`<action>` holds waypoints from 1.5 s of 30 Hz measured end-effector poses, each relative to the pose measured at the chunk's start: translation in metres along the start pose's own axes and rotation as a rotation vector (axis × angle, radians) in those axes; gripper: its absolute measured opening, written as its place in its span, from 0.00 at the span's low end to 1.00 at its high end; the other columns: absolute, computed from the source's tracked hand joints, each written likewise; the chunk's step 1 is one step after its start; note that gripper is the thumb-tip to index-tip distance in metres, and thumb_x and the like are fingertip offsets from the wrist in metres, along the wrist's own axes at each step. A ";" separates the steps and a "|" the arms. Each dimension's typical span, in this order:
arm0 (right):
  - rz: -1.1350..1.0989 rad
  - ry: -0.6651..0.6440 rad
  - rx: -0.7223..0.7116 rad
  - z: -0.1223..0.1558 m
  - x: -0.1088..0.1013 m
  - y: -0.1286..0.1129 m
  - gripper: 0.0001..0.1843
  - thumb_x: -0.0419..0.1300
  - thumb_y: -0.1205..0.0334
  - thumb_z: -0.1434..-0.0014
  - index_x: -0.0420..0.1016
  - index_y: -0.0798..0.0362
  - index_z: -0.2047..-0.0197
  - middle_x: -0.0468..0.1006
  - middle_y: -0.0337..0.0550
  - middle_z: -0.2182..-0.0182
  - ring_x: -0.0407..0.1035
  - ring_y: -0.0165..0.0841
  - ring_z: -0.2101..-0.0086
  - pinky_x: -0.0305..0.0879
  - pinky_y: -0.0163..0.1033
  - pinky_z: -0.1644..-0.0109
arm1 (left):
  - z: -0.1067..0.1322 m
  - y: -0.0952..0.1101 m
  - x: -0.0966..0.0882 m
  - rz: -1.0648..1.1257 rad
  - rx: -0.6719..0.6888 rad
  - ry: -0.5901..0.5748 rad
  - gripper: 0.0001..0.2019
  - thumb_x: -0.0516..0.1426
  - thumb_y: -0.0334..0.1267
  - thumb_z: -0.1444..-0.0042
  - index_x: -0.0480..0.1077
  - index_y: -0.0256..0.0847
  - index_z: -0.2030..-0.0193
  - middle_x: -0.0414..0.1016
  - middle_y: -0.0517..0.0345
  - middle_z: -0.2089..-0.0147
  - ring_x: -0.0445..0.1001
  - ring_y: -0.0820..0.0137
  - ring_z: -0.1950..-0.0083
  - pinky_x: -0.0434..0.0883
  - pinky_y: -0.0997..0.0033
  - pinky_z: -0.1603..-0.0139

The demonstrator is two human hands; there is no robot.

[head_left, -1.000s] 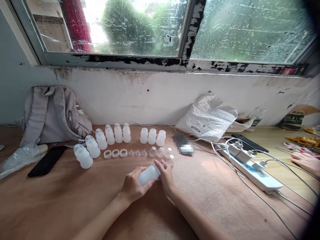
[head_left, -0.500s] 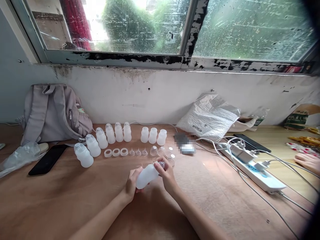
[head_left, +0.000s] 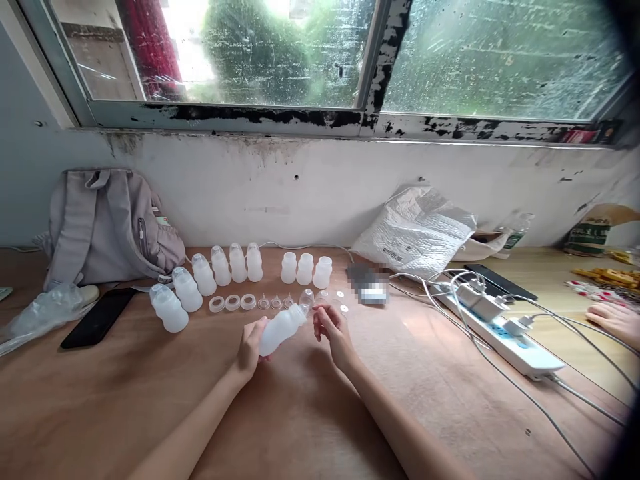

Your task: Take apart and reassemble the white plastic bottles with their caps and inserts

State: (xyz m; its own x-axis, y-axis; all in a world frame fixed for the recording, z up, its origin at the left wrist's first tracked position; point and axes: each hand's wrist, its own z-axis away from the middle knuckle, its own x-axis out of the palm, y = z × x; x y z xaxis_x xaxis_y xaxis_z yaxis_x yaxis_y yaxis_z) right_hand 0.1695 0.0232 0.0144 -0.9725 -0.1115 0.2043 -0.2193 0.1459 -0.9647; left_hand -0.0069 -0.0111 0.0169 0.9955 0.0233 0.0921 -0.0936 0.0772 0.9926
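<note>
Head view, the only one: left hand [head_left: 249,348] wrapped round the lower part of a white bottle [head_left: 280,332], gripping it off the table [head_left: 115,393]; bottle tilted, narrow clear top pointing up and to the right. Right hand [head_left: 334,332] just beside that top, fingers loosely curled; can't tell whether it pinches anything small. Bottle sits in front of the person, between the two hands, near the rows of parts. Behind, on the left, six bottles with clear domed covers [head_left: 204,277] stand upright in a curved line. Right of those, three uncovered bottles [head_left: 305,270], upright, side by side. In front of them a row of loose parts: three white rings [head_left: 233,303], three small clear pointed pieces [head_left: 276,303], then clear domes [head_left: 307,296] and small white discs [head_left: 340,294], some partly hidden by the right hand, exact dome count unclear. Far left: grey backpack [head_left: 107,230] against the wall, black phone [head_left: 95,320] lying flat, clear plastic bag [head_left: 47,317] beside it. Right: silvery bag [head_left: 423,233] leaning on the wall, white power strip [head_left: 533,360] with plugs and looping cables. Another person's hand [head_left: 615,325] at the right edge, near yellow pieces [head_left: 600,277].
</note>
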 end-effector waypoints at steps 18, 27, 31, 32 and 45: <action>0.042 0.107 -0.097 -0.008 -0.011 0.003 0.12 0.58 0.53 0.52 0.69 0.53 0.69 0.68 0.37 0.76 0.63 0.28 0.75 0.61 0.36 0.68 | -0.004 0.003 -0.009 -0.427 0.351 -0.059 0.18 0.45 0.45 0.47 0.72 0.37 0.66 0.71 0.57 0.73 0.66 0.70 0.72 0.59 0.76 0.73; 0.365 0.023 -0.233 -0.005 -0.013 0.004 0.09 0.57 0.57 0.50 0.72 0.52 0.68 0.72 0.41 0.71 0.65 0.32 0.70 0.61 0.38 0.65 | -0.016 -0.003 -0.017 -0.126 0.260 0.217 0.22 0.48 0.49 0.49 0.66 0.36 0.54 0.72 0.51 0.63 0.69 0.66 0.65 0.64 0.75 0.75; 0.592 -0.193 -0.359 0.005 0.000 0.009 0.08 0.54 0.59 0.47 0.73 0.50 0.68 0.71 0.43 0.71 0.64 0.33 0.70 0.61 0.39 0.66 | -0.024 -0.008 -0.020 -0.025 0.286 0.263 0.22 0.51 0.48 0.51 0.66 0.35 0.53 0.71 0.48 0.57 0.68 0.63 0.56 0.67 0.71 0.64; 0.629 -0.226 -0.378 0.007 0.002 0.010 0.08 0.53 0.60 0.47 0.73 0.50 0.68 0.71 0.43 0.71 0.64 0.33 0.70 0.61 0.40 0.66 | -0.025 -0.009 -0.021 -0.014 0.295 0.263 0.22 0.52 0.47 0.50 0.65 0.35 0.53 0.70 0.49 0.56 0.68 0.63 0.54 0.66 0.70 0.61; 0.827 -0.109 -0.450 -0.019 0.032 -0.020 0.15 0.54 0.55 0.48 0.66 0.48 0.56 0.70 0.39 0.74 0.61 0.30 0.77 0.58 0.35 0.73 | -0.022 -0.011 -0.017 -0.287 0.468 0.210 0.18 0.55 0.43 0.52 0.66 0.39 0.55 0.68 0.50 0.55 0.68 0.64 0.55 0.66 0.69 0.59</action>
State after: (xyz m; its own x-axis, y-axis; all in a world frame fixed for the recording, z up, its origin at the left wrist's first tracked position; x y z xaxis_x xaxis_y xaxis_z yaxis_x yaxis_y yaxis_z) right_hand 0.1411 0.0352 0.0430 -0.8257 0.1093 -0.5535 0.5043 0.5826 -0.6373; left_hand -0.0234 0.0090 0.0026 0.9512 0.2667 -0.1554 0.2433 -0.3379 0.9092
